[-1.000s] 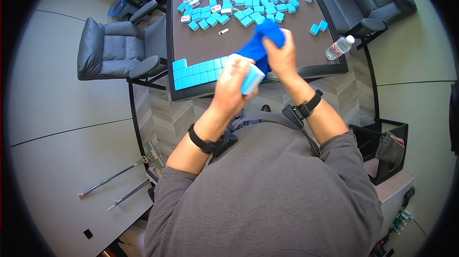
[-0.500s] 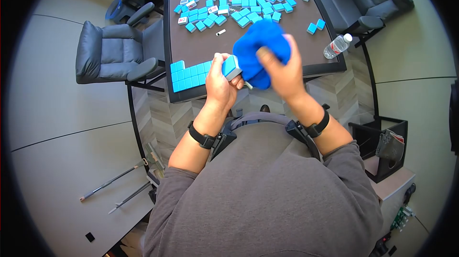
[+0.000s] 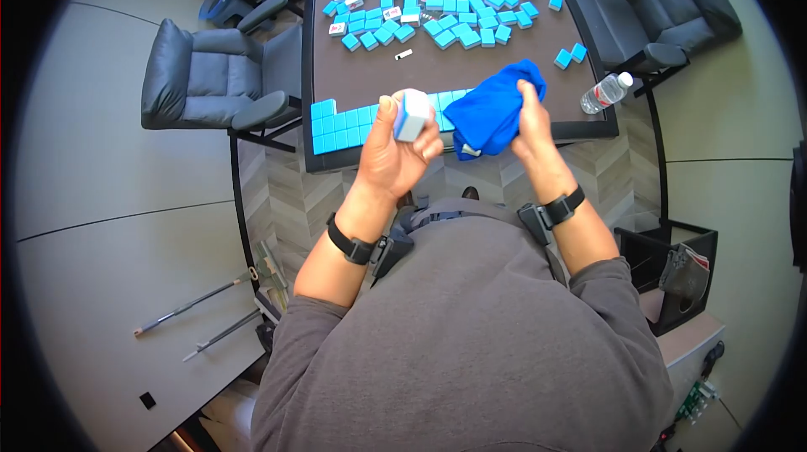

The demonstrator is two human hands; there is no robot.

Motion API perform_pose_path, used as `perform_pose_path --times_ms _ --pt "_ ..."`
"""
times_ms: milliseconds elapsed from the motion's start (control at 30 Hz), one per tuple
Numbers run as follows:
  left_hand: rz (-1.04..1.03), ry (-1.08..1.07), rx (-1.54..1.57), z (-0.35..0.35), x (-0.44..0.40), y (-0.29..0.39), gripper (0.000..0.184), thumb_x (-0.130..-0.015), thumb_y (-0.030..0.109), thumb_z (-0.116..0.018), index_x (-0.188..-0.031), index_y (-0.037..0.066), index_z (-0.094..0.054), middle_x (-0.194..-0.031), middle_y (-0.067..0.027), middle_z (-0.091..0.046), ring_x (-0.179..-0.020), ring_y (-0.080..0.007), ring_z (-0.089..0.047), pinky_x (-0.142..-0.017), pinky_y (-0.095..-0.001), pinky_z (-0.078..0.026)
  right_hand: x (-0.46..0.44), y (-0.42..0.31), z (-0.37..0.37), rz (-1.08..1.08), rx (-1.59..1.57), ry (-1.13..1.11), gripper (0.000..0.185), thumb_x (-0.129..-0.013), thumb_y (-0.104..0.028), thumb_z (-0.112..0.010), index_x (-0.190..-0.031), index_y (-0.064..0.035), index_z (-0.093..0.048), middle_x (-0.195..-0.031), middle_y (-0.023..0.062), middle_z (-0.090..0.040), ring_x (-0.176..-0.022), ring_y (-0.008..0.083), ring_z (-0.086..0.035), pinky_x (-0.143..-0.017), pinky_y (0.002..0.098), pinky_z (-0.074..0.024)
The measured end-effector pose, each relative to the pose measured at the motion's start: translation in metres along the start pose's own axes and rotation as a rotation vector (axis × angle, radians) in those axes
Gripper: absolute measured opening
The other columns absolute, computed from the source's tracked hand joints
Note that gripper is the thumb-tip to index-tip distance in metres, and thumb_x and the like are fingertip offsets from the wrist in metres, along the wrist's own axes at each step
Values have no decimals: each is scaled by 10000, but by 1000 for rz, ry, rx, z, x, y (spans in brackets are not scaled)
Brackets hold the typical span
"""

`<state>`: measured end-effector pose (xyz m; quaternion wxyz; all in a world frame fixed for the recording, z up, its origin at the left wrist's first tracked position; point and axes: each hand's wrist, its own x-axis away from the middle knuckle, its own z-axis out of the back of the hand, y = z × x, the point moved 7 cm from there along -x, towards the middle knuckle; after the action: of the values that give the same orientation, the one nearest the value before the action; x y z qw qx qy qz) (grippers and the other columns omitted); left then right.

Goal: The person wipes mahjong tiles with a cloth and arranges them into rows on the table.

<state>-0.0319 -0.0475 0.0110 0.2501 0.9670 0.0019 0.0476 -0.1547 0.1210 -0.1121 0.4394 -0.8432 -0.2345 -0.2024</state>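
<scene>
My left hand (image 3: 393, 153) is closed round a small stack of blue-and-white tiles (image 3: 412, 116), held above the table's near edge with a white side showing. To its right, my right hand (image 3: 535, 120) grips a bunched blue cloth (image 3: 492, 111), which hangs apart from the tiles. Behind and left of my hands, rows of blue tiles (image 3: 340, 130) lie side by side along the near edge of the table. Part of these rows is hidden by my left hand and the cloth. Many loose tiles (image 3: 445, 6), mostly blue side up, are scattered over the far half.
A clear bottle (image 3: 605, 94) stands at the right edge of the brown table (image 3: 361, 78). Grey armchairs stand left (image 3: 220, 74) and right (image 3: 664, 10) of it. A black open box (image 3: 672, 284) is at the lower right. Poles (image 3: 197, 305) lie at the lower left.
My right hand and the cloth have come away from the tiles, to the right. My left hand has turned the held tiles so that a white side shows. The view has shifted slightly.
</scene>
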Motion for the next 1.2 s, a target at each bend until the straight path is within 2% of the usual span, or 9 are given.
perform_pose_path --times_ms 367,467,600,700,800,833,967,1067,1200 --pt "86 530 -170 37 -6 -14 513 -1051 546 -431 -1125 68 -600 -816 -45 -574 -645 -127 -465 -589 -291 -407 25 -22 -19 40 -28 -178 511 -1001 -351 -599 -1370 -15 -484 -1277 169 -640 -1148 300 -653 -1001 458 -535" --pt "89 379 -195 49 -10 -17 545 -1069 554 -353 -1123 68 -594 -802 -37 -551 -634 -132 -446 -570 -300 -378 37 -39 -33 143 59 -169 473 -1003 -339 -609 -1345 -26 -521 -1254 142 -646 -1118 255 -656 -974 425 -541" --pt "15 430 -220 35 -10 -19 552 -1082 539 -312 -1152 65 -584 -808 -40 -540 -633 -139 -438 -562 -308 -360 67 -70 -64 664 433 -230 311 -994 -199 -648 -1249 -28 -593 -1131 58 -664 -1007 161 -651 -886 341 -527" --pt "-21 505 -191 31 -11 -24 555 -1088 527 -300 -1232 64 -569 -825 -45 -536 -624 -140 -422 -560 -309 -348 130 -79 -103 1186 937 -293 344 -840 -152 -773 -1129 -70 -605 -991 112 -686 -898 260 -688 -790 353 -544" --pt "-86 418 -308 20 -13 -24 396 -1069 367 -449 -1272 56 -587 -1076 -96 -685 -961 -218 -667 -860 -340 -535 162 -55 -131 1506 1057 -501 392 -731 -159 -791 -1082 -115 -621 -922 133 -654 -833 366 -659 -722 412 -547" --pt "-99 222 -517 8 -15 -23 343 -1057 308 -485 -1258 56 -601 -1129 -107 -694 -1049 -236 -676 -939 -344 -535 164 -47 -133 1477 1105 -499 365 -728 -168 -786 -1051 -123 -623 -939 125 -663 -837 358 -666 -721 425 -546" --pt "39 407 -329 33 1 -30 296 -1099 341 -370 -1108 130 -577 -809 -9 -544 -548 -93 -398 -463 -278 -297 105 -51 -124 1405 1044 -286 354 -763 -198 -775 -1068 -105 -620 -972 127 -682 -881 383 -679 -727 431 -547" --pt "-21 254 -407 -17 5 -32 419 -1111 406 -321 -1150 74 -574 -787 -57 -555 -549 -108 -375 -493 -279 -319 14 -41 -82 870 1012 -53 356 -866 -236 -773 -1146 -69 -629 -942 146 -727 -890 270 -721 -760 379 -553" --pt "-123 341 -314 13 -8 1 440 -1099 448 -321 -1076 75 -553 -810 -60 -574 -555 -111 -381 -501 -291 -322 40 -59 -68 739 577 -126 267 -947 -179 -709 -1135 -11 -622 -970 47 -714 -879 106 -653 -778 295 -540"
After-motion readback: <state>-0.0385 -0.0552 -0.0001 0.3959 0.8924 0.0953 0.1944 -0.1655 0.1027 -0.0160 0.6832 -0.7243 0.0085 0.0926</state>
